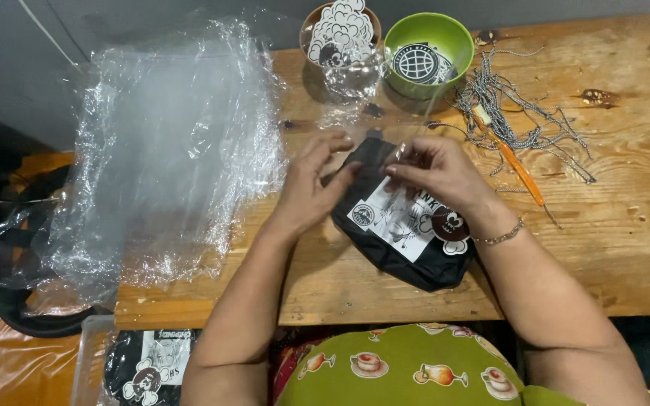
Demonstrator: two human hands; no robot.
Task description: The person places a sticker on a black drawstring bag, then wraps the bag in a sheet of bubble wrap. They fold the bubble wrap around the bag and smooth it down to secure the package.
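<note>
Both hands work at the top edge of the black pouch: the left hand has its thumb pressed on the pouch's upper left corner with the other fingers spread loose above it, and the right hand pinches something small and thin at the pouch's top rim, too fine to tell what. A bracelet circles the right wrist.

Head view: the pouch lies on the wooden table near the middle, tilted, with a white printed card and a round brown sticker on its face. At 9 o'clock from the pouch a heap of clear plastic bags covers the table's left end and hangs over its edge. At 12 o'clock stand a brown bowl full of white stickers and, just beside it, a green bowl holding a round black-and-white sticker. At 2 o'clock lies a tangle of thin ball chains with an orange tool across them. At 7 o'clock, below the table edge, another pouch sits in a clear bin
</note>
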